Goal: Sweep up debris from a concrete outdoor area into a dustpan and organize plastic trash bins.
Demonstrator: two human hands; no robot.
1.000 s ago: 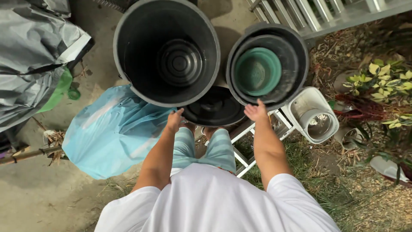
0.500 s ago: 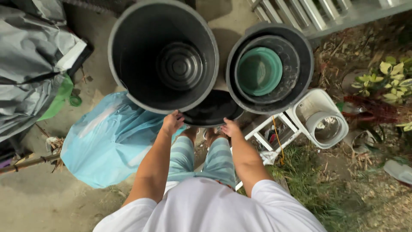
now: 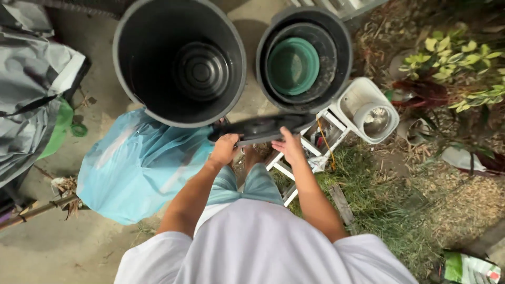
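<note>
- Both hands are closed on a round black lid [image 3: 261, 128], held tilted and nearly edge-on in front of the person's knees.
- Left hand [image 3: 226, 149]: grip wrapped over the lid's near left rim, fingers pinching the edge.
- Right hand [image 3: 288, 147]: grip pressed on the near right rim, thumb on top.
- Change noted: a second ago the lid lay flat and low between the bins, with the right hand resting on the rim of the smaller bin. The right hand has since come across, and the lid is now lifted clear and tipped up, so its weight is judged to be carried by both hands.
- Just left: a light blue plastic bag [image 3: 138, 167] on the concrete.
- Just right: a white frame [image 3: 294, 173] on the grass.
- Beyond: a large open grey bin [image 3: 126, 84], empty as far as can be seen.
- Beside it: a smaller dark bin [image 3: 343, 43] with a green pot [image 3: 293, 66] nested inside.
</note>
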